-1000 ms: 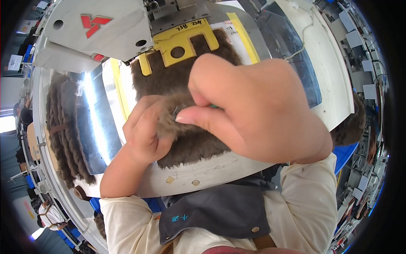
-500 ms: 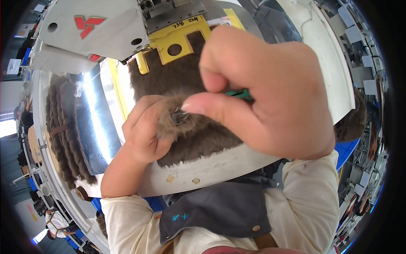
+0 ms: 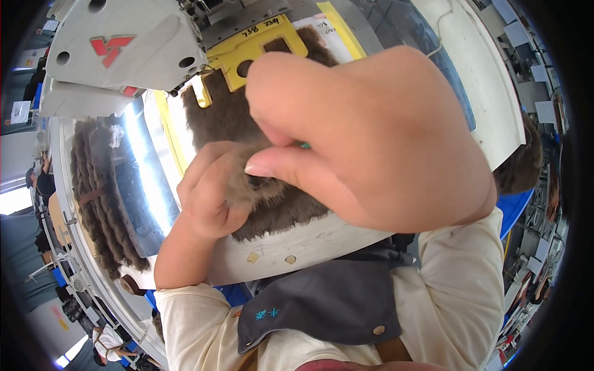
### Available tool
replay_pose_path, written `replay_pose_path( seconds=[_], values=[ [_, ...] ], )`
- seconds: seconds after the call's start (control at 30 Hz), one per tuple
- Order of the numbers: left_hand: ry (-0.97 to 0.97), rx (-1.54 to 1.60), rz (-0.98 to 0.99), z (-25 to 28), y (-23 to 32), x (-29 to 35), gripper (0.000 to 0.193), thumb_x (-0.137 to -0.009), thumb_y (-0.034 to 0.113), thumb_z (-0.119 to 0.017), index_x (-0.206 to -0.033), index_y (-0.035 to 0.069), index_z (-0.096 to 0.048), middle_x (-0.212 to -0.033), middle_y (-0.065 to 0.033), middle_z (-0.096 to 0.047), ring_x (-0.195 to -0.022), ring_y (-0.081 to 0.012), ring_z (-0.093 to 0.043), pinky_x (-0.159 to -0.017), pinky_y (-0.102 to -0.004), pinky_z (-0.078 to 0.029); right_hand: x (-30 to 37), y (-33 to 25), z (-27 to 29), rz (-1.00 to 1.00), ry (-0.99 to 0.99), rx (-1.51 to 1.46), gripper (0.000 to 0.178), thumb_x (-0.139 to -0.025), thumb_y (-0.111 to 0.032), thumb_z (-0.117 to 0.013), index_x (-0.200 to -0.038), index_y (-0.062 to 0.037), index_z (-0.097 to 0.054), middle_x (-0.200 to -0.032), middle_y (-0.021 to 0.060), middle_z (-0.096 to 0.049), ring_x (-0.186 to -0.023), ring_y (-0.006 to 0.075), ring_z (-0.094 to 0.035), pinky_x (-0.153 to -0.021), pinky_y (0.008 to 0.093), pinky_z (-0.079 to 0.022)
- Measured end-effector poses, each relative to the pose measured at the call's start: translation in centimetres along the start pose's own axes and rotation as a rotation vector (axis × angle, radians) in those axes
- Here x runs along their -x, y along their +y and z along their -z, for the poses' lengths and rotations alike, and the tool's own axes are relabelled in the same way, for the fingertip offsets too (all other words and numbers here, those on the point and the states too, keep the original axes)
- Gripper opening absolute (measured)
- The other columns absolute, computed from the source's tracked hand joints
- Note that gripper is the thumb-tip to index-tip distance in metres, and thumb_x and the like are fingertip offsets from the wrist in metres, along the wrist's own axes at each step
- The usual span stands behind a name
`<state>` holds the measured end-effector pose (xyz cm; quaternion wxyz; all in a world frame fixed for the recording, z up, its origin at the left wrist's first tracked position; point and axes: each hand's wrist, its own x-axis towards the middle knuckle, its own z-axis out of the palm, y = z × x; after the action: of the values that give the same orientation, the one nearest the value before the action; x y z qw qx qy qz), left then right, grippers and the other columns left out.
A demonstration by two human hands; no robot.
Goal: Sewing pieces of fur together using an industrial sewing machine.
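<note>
My left hand (image 3: 207, 195) is closed on a gathered, fluffy part of a brown fur piece (image 3: 247, 195), raised toward me with a dark spot at its centre. My right hand (image 3: 383, 142) is closed just right of it, the thumb tip over that spot. A small green-handled tool (image 3: 304, 146) is pinched in the right hand; only a speck of green shows, and its tip is hidden. Brown fur (image 3: 219, 120) lies beneath both hands, reaching under a yellow template (image 3: 232, 59) with cut-out openings.
A white sewing machine head (image 3: 117, 59) stands at the upper left. Stacked strips of brown fur (image 3: 99, 198) lie at the left beside a shiny plate (image 3: 139, 185). More brown fur (image 3: 520, 164) hangs at the right edge. The white table edge (image 3: 322, 241) runs close to my apron.
My right hand has moved left, closer to my left hand, and now covers most of the green tool. My left hand keeps its hold on the fur.
</note>
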<state>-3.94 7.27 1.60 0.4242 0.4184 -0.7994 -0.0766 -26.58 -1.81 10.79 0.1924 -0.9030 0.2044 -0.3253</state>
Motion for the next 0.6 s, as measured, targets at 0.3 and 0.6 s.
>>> replay_pose_path(
  seconds=[0.3, 0.6],
  values=[
    [-0.014, -0.064, -0.149, -0.3, 0.0, -0.7, 0.037, -0.069, -0.003, -0.070, -0.105, -0.011, -0.065, -0.097, -0.0224, -0.068, -0.079, -0.0324, -0.069, -0.069, -0.0367, -0.057, 0.3, 0.3, 0.0, -0.063, -0.172, 0.078, 0.032, -0.077, -0.019, -0.083, -0.089, -0.0111, -0.054, -0.060, 0.0065, -0.054, -0.052, 0.0327, -0.055, -0.047, 0.0414, -0.037],
    [-0.043, -0.052, -0.121, -0.3, -0.3, -0.7, 0.037, -0.070, 0.000, -0.065, -0.106, -0.010, -0.066, -0.096, -0.0233, -0.067, -0.079, -0.0324, -0.068, -0.069, -0.0355, -0.057, 0.3, 0.8, -0.9, -0.079, -0.186, 0.067, 0.031, -0.078, -0.019, -0.084, -0.084, -0.0103, -0.054, -0.061, 0.0059, -0.055, -0.052, 0.0302, -0.056, -0.048, 0.0393, -0.039]
  ],
)
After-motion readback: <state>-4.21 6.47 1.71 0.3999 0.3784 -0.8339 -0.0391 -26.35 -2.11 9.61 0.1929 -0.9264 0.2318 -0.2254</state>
